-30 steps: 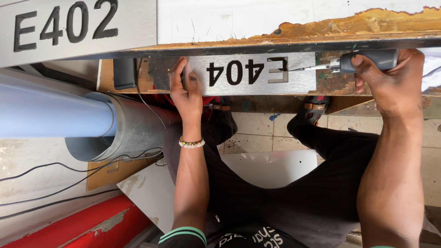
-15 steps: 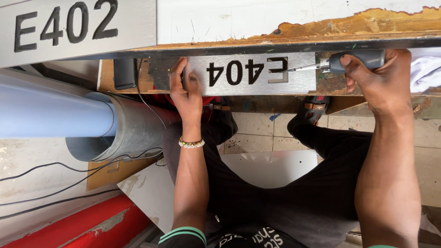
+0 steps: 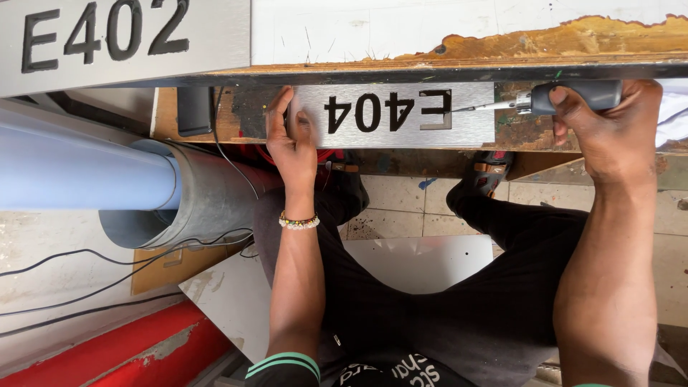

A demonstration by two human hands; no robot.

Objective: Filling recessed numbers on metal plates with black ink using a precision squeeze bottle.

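Left hand (image 3: 292, 140) lies flat, fingers spread, pressing the left end of a brushed-metal sign plate (image 3: 398, 115) against the worn wooden bench edge (image 3: 502, 43). Right hand (image 3: 609, 132) is closed around the dark handle of a screwdriver (image 3: 545, 100), whose tip meets the plate's right end. A grey pipe (image 3: 172, 201) lies below left.

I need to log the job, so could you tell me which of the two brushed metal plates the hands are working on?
The smaller plate under the bench edge, not the larger one on top.
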